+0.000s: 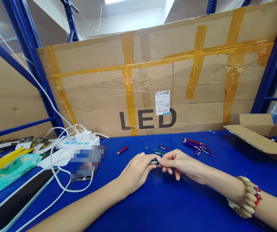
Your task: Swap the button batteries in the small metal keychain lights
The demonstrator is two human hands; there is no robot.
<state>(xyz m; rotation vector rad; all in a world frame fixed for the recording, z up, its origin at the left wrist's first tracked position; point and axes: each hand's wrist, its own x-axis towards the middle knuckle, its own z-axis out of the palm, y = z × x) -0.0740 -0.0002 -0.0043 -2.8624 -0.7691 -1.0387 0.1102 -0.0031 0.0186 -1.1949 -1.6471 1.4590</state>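
In the middle of the blue table, my left hand [140, 169] pinches one end of a small dark cylinder [154, 162] with a shiny, greenish part. My right hand [173, 161] is closed on its other end with thumb and fingertips, and its remaining fingers are loosely curled. Fingers cover much of the cylinder, so its exact kind is unclear. Just beyond the hands lie a green carabiner [158, 152], a red carabiner [163, 147] and a tiny round silver piece [146, 148]. A short red metal tube [122, 150] rests to the left.
Several red and purple tubes with carabiners [196, 145] lie at the back right. An open cardboard box [256, 137] stands at the right edge. At left are a power strip [90, 140], white cables [63, 190], a phone-like device [19, 199] and packets. A large cardboard sheet [99, 96] backs the table.
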